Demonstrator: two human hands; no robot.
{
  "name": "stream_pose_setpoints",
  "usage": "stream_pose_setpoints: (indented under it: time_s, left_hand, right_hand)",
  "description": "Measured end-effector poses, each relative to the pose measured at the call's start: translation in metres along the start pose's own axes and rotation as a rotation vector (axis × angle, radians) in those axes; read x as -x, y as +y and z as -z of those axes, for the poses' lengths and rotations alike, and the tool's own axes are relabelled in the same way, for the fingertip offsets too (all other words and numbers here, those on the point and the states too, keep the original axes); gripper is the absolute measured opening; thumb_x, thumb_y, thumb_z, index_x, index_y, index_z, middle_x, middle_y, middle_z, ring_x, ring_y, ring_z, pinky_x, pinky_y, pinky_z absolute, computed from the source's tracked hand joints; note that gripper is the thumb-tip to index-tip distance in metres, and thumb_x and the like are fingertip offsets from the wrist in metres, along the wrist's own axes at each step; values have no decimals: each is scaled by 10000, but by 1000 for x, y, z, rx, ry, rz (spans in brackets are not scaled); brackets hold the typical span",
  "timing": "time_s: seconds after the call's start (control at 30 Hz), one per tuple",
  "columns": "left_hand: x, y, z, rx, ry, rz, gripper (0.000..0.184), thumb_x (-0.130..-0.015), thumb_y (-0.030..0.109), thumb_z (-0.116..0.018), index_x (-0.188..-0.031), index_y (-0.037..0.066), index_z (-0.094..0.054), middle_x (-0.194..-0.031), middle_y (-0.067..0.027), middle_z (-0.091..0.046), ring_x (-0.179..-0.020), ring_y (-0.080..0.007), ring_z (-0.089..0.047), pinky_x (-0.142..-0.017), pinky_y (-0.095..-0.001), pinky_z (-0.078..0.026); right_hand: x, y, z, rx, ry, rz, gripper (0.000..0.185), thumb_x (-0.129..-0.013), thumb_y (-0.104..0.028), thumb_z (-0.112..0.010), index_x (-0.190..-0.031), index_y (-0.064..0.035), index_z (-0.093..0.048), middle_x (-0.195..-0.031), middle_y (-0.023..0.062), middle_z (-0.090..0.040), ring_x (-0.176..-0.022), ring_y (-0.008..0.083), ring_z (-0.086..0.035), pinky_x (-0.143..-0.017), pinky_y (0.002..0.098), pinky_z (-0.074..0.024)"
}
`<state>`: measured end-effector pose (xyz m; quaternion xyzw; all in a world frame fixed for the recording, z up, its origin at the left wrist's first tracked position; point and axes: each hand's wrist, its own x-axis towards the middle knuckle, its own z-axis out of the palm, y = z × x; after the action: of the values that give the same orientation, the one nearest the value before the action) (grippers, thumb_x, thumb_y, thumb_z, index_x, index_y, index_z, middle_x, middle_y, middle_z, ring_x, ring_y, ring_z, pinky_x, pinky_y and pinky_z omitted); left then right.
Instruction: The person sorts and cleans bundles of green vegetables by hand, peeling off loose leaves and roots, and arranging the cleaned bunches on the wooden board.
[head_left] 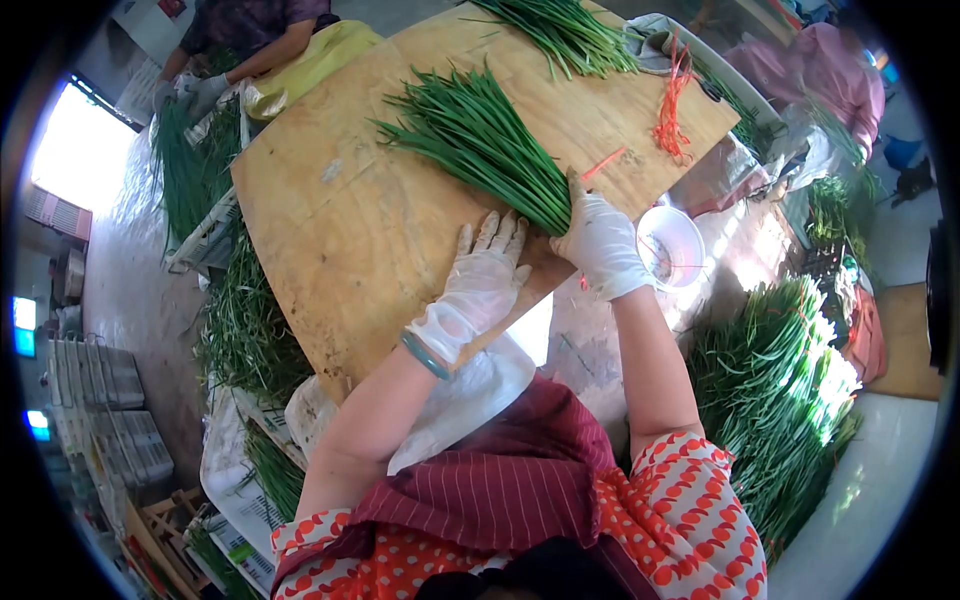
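Observation:
A bunch of long green garlic chives (pixel 490 150) lies slantwise on a wooden board (pixel 330 250), with its leaf tips toward the far left. My right hand (pixel 602 245), in a whitish glove, cups the near stem end of the bunch at the board's edge; some of its fingers are hidden. My left hand (pixel 482 270), also gloved, rests flat with fingers spread, just below the stems. A single red tie (pixel 603 162) lies beside my right hand.
Another chive bunch (pixel 565 35) lies at the board's far edge, near a cluster of red ties (pixel 673 115). A white bucket (pixel 670 248) stands right of the board. Heaped chives (pixel 770 400) fill the right side. Two other people (pixel 250 40) work across from me.

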<state>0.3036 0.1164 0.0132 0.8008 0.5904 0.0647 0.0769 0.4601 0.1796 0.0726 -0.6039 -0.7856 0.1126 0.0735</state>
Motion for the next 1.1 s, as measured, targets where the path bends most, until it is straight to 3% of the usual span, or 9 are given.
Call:
stream_pose_setpoints:
  time_s: [0.03,0.17,0.27,0.47,0.83,0.9,0.97,1.07,1.1]
  left_hand:
    - [0,-1,-1,11,9,-14,595,-873,324,-436,-1356,10,-289,-1414,-165,-260,-1324,-325,-194,-1070,-492,-115]
    - [1,-2,2,-33,47,-19,596,-872,338,-443,-1352,14,-301,-1408,-167,-271,-1320,-323,-203,-1067,-497,-122]
    - [4,-5,16,56,-9,-11,601,-874,363,-447,-1341,8,-316,-1399,-166,-290,-1313,-333,-214,-1066,-487,-143]
    - [8,-26,52,213,-13,1,569,-874,404,-456,-1274,2,-415,-1298,-181,-434,-1206,-326,-392,-1019,-407,-283]
    - [24,-38,68,355,25,-10,484,-858,329,-502,-1225,15,-483,-1195,-176,-526,-1094,-313,-497,-930,-345,-393]
    - [44,-46,80,483,78,26,471,-856,329,-492,-1207,14,-495,-1195,-175,-527,-1092,-314,-502,-924,-360,-399]
    - [78,-60,92,592,151,68,460,-855,329,-482,-1189,14,-506,-1194,-174,-529,-1091,-315,-506,-917,-375,-404]
    - [148,-86,88,868,490,119,413,-821,265,-538,-1155,21,-534,-1157,-151,-556,-1053,-294,-529,-900,-361,-416]
    - [172,-96,84,936,605,121,400,-809,242,-556,-1144,23,-543,-1141,-142,-567,-1038,-285,-538,-894,-355,-421]
  right_hand:
    - [0,1,-2,-16,-10,-15,917,-613,-256,-727,-1372,-52,-253,-980,217,-575,-863,359,-594,-727,403,-484]
    - [-3,-5,-1,6,-38,-24,966,-594,-286,-747,-1377,-44,-235,-997,219,-571,-878,351,-594,-740,403,-480]
    - [-3,-8,4,25,-80,-53,1030,-574,-299,-776,-1387,-42,-198,-1068,197,-559,-935,299,-596,-772,395,-489]
    - [-3,-6,25,-177,-174,6,1178,-528,-391,-779,-1383,42,-94,-1105,274,-540,-1010,365,-555,-840,375,-445]
    - [-1,-12,47,-221,-147,14,1140,-548,-387,-783,-1393,-1,-122,-1117,263,-542,-1008,374,-553,-840,394,-442]
    - [7,-17,51,-94,-35,65,1051,-588,-346,-767,-1394,-36,-169,-1063,264,-559,-975,379,-562,-805,415,-452]
    - [22,-43,73,-100,-55,83,968,-636,-264,-763,-1397,-71,-195,-1149,255,-529,-1024,371,-544,-850,408,-432]
    - [35,-56,59,-107,155,455,759,-680,-216,-737,-1325,-61,-369,-1071,220,-583,-932,341,-586,-809,378,-458]
    - [38,-65,56,-112,160,486,759,-680,-216,-737,-1325,-61,-369,-1071,220,-583,-932,341,-586,-809,378,-458]
